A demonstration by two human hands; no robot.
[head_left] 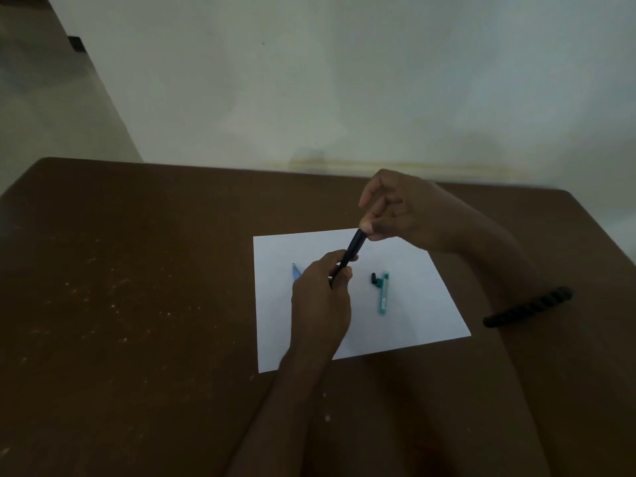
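A slim black pen (351, 251) is held tilted above a white sheet of paper (413, 325). My left hand (320, 304) grips its lower part with curled fingers. My right hand (402, 211) pinches its upper end between thumb and fingertips. On the paper lie a teal tube-shaped piece (383, 293) with a small black cap (373, 278) beside it. A pale blue pointed piece (296, 271) shows just left of my left hand, partly hidden by it.
The paper lies on a brown table (137, 304) with pale specks on its left half. A white wall (344, 80) rises right behind the table's far edge. A dark beaded bracelet (526, 306) circles my right wrist.
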